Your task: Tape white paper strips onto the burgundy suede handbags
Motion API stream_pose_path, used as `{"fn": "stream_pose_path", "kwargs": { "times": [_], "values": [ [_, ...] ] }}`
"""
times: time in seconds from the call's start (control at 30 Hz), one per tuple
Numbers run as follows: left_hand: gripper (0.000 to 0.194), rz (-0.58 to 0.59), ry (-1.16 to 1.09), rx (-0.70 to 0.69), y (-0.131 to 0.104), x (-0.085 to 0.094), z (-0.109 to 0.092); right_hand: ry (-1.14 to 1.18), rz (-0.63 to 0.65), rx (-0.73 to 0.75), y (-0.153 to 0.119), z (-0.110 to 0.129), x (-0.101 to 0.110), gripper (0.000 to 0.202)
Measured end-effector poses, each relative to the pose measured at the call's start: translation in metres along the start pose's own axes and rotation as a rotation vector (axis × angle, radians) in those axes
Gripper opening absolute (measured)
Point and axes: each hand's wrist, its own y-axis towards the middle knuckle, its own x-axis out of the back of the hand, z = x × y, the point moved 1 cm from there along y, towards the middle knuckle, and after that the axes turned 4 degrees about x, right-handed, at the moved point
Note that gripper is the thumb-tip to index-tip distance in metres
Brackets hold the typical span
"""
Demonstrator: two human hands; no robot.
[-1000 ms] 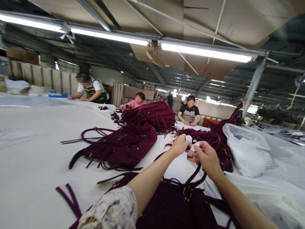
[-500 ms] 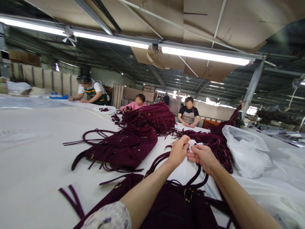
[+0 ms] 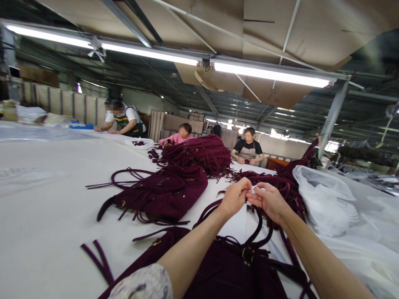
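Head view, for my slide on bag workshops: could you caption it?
Left hand and right hand pinch a small white piece near a maroon bag, coworkers at the table beyond.

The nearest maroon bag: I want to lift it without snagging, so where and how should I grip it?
Probably take the bag from above, by both handles at its far edge: these thick loops reach out beyond its body, whereas the thin strap trails loose and could snag.

bag: matt cloth; plastic bag: thin, glossy, crinkled
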Motion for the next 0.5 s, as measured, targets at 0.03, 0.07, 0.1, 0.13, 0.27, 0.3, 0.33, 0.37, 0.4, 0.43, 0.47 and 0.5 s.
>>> {"fn": "stream_pose_path", "kwargs": {
  "times": [0.03, 0.07, 0.1, 0.13, 0.27, 0.3, 0.33, 0.37, 0.4, 0.43, 0.47, 0.5],
  "values": [
    [0.021, 0.003, 0.007, -0.003, 0.000, 0.001, 0.000, 0.007, 0.010, -0.031, 0.001, 0.003, 0.000, 0.015],
    [0.020, 0.006, 0.014, -0.006, 0.000, 0.001, 0.001, 0.002, 0.019, -0.074, 0.003, 0.005, 0.000, 0.011],
    [0.020, 0.009, 0.022, -0.007, 0.000, 0.001, 0.001, -0.013, 0.027, -0.120, 0.005, 0.006, 0.000, 0.007],
    [0.019, 0.011, 0.031, -0.008, 0.000, 0.001, 0.002, -0.040, 0.037, -0.161, 0.007, 0.008, 0.002, 0.008],
    [0.016, 0.015, 0.069, -0.005, 0.001, 0.000, 0.002, -0.167, 0.115, -0.191, 0.015, 0.013, 0.012, 0.010],
    [0.015, 0.016, 0.079, -0.005, 0.001, -0.001, 0.002, -0.205, 0.133, -0.174, 0.017, 0.014, 0.014, 0.011],
    [0.014, 0.016, 0.090, -0.007, 0.002, -0.001, 0.003, -0.243, 0.143, -0.148, 0.019, 0.015, 0.016, 0.013],
    [0.013, 0.018, 0.101, -0.010, 0.003, -0.001, 0.003, -0.280, 0.144, -0.114, 0.022, 0.017, 0.017, 0.015],
    [0.012, 0.019, 0.112, -0.015, 0.004, -0.001, 0.004, -0.312, 0.134, -0.073, 0.025, 0.019, 0.018, 0.016],
    [0.012, 0.020, 0.125, -0.019, 0.006, -0.001, 0.005, -0.338, 0.115, -0.025, 0.029, 0.021, 0.017, 0.016],
    [0.013, 0.021, 0.139, -0.025, 0.008, -0.001, 0.006, -0.357, 0.089, 0.025, 0.034, 0.023, 0.015, 0.016],
    [0.014, 0.023, 0.154, -0.031, 0.010, -0.001, 0.007, -0.371, 0.058, 0.074, 0.039, 0.026, 0.013, 0.015]
  ]
}}
